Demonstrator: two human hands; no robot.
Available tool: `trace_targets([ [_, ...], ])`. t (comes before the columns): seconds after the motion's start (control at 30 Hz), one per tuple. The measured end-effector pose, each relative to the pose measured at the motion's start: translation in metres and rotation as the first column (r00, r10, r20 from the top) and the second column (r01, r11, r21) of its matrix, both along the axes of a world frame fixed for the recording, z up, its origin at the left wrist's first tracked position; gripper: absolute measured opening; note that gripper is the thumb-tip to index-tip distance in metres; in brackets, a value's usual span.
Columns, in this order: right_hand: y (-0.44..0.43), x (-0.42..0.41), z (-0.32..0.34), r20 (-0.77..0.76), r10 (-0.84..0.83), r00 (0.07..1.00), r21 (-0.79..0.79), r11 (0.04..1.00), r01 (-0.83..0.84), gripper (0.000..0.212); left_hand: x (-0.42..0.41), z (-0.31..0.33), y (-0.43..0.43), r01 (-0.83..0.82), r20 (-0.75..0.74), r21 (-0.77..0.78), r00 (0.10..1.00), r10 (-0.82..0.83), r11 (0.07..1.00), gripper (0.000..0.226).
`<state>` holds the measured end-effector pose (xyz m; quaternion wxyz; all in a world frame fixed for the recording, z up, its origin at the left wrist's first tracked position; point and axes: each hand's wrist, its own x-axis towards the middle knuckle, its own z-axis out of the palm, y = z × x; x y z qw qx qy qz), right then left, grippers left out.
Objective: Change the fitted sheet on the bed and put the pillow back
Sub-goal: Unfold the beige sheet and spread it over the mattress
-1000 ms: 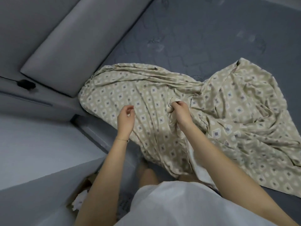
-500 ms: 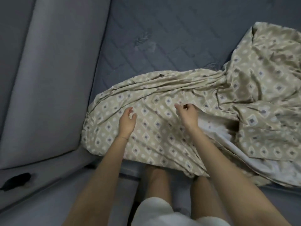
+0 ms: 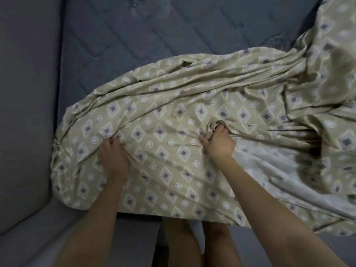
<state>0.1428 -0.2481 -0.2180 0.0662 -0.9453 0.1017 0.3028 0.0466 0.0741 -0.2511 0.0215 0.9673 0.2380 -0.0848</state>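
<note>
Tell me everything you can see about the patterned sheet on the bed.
The sheet is beige, soft-looking cloth printed with purple-centred diamonds and pale circles; a paler underside shows at the right. It lies crumpled and creased over the near part of the dark quilted mattress, drooping over the near edge and piled higher toward the right. The left hand grips it toward its left end; the right hand clutches a gathered fold.

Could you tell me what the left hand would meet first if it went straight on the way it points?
Probably the bunched folds of the sheet just ahead, which the left hand grips; beyond lies the bare mattress, though depth is unclear.
</note>
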Motion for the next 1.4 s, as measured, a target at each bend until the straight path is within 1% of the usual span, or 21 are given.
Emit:
trace_targets([
  [0.03, -0.002, 0.004, -0.005, 0.025, 0.041, 0.999, -0.008, 0.999, -0.041, 0.057, -0.002, 0.0, 0.001, 0.003, 0.04, -0.02, 0.999, -0.003, 1.0, 0.019],
  [0.1, -0.006, 0.012, -0.006, 0.041, 0.073, 0.996, 0.032, 0.997, -0.074, 0.035, -0.001, 0.014, -0.008, -0.071, 0.122, -0.149, 0.988, 0.09, 0.986, 0.024],
  [0.2, -0.01, 0.026, 0.011, 0.002, -0.035, 0.999, 0.219, 0.975, 0.034, 0.03, 0.028, 0.047, -0.045, -0.174, 0.217, -0.393, 0.937, 0.275, 0.903, 0.022],
  [0.3, -0.007, 0.048, 0.041, 0.034, -0.087, 0.996, 0.367, 0.928, 0.068, 0.027, 0.089, 0.074, -0.066, -0.223, 0.356, -0.53, 0.817, 0.453, 0.818, 0.021],
  [0.37, -0.003, 0.079, 0.074, 0.098, -0.181, 0.979, 0.475, 0.873, 0.114, 0.022, 0.138, 0.088, -0.063, -0.19, 0.424, -0.598, 0.749, 0.508, 0.779, 0.02],
  [0.43, 0.001, 0.117, 0.105, 0.12, -0.334, 0.935, 0.626, 0.756, 0.19, 0.023, 0.191, 0.107, -0.053, -0.088, 0.48, -0.655, 0.718, 0.503, 0.751, 0.014],
  [0.5, 0.007, 0.154, 0.132, 0.111, -0.43, 0.896, 0.718, 0.658, 0.227, 0.033, 0.244, 0.129, -0.045, 0.02, 0.514, -0.681, 0.725, 0.458, 0.732, 0.012],
  [0.63, 0.029, 0.211, 0.156, 0.114, -0.452, 0.885, 0.75, 0.623, 0.222, 0.03, 0.33, 0.159, -0.035, 0.17, 0.553, -0.667, 0.765, 0.329, 0.725, 0.011],
  [0.73, 0.051, 0.246, 0.165, 0.142, -0.489, 0.861, 0.778, 0.593, 0.208, 0.017, 0.369, 0.172, -0.037, 0.222, 0.553, -0.68, 0.781, 0.29, 0.698, 0.011],
  [0.8, 0.07, 0.267, 0.177, 0.149, -0.519, 0.842, 0.812, 0.55, 0.196, 0.017, 0.394, 0.184, -0.036, 0.231, 0.535, -0.715, 0.789, 0.304, 0.66, 0.011],
  [0.9, 0.098, 0.311, 0.217, 0.092, -0.6, 0.794, 0.904, 0.384, 0.186, 0.023, 0.453, 0.223, -0.031, 0.311, 0.552, -0.762, 0.771, 0.317, 0.568, 0.011],
  [0.97, 0.111, 0.349, 0.249, 0.1, -0.655, 0.749, 0.957, 0.269, 0.107, 0.021, 0.502, 0.261, -0.027, 0.408, 0.617, -0.751, 0.714, 0.33, 0.519, 0.017],
  [1.0, 0.114, 0.367, 0.263, 0.098, -0.672, 0.734, 0.971, 0.227, 0.078, 0.015, 0.523, 0.279, -0.024, 0.46, 0.659, -0.727, 0.676, 0.33, 0.51, 0.018],
  [1.03, 0.115, 0.381, 0.273, 0.084, -0.683, 0.725, 0.979, 0.193, 0.069, 0.008, 0.537, 0.291, -0.022, 0.49, 0.674, -0.717, 0.669, 0.313, 0.496, 0.016],
  [1.07, 0.115, 0.389, 0.277, 0.065, -0.697, 0.714, 0.981, 0.176, 0.082, 0.012, 0.546, 0.295, -0.018, 0.495, 0.676, -0.707, 0.684, 0.276, 0.506, 0.011],
  [1.1, 0.114, 0.39, 0.279, 0.048, -0.703, 0.709, 0.979, 0.174, 0.106, 0.024, 0.547, 0.292, -0.015, 0.478, 0.657, -0.702, 0.721, 0.22, 0.529, 0.006],
  [1.17, 0.108, 0.379, 0.265, -0.011, -0.699, 0.715, 0.956, 0.203, 0.213, 0.049, 0.533, 0.27, -0.011, 0.429, 0.589, -0.696, 0.8, 0.117, 0.576, 0.023],
  [1.23, 0.101, 0.357, 0.239, -0.125, -0.717, 0.685, 0.913, 0.187, 0.363, 0.072, 0.499, 0.241, -0.016, 0.314, 0.413, -0.768, 0.909, 0.058, 0.558, 0.035],
  [1.27, 0.096, 0.345, 0.223, -0.18, -0.737, 0.652, 0.891, 0.159, 0.426, 0.076, 0.477, 0.231, -0.023, 0.26, 0.298, -0.808, 0.954, -0.014, 0.528, 0.037],
  [1.33, 0.09, 0.325, 0.195, -0.258, -0.756, 0.602, 0.852, 0.116, 0.511, 0.064, 0.433, 0.213, -0.042, 0.137, 0.042, -0.888, 0.975, -0.22, 0.44, 0.041],
  [1.4, 0.086, 0.304, 0.172, -0.323, -0.757, 0.568, 0.811, 0.088, 0.578, 0.045, 0.393, 0.198, -0.066, 0.019, -0.1, -0.94, 0.94, -0.327, 0.342, 0.045],
])
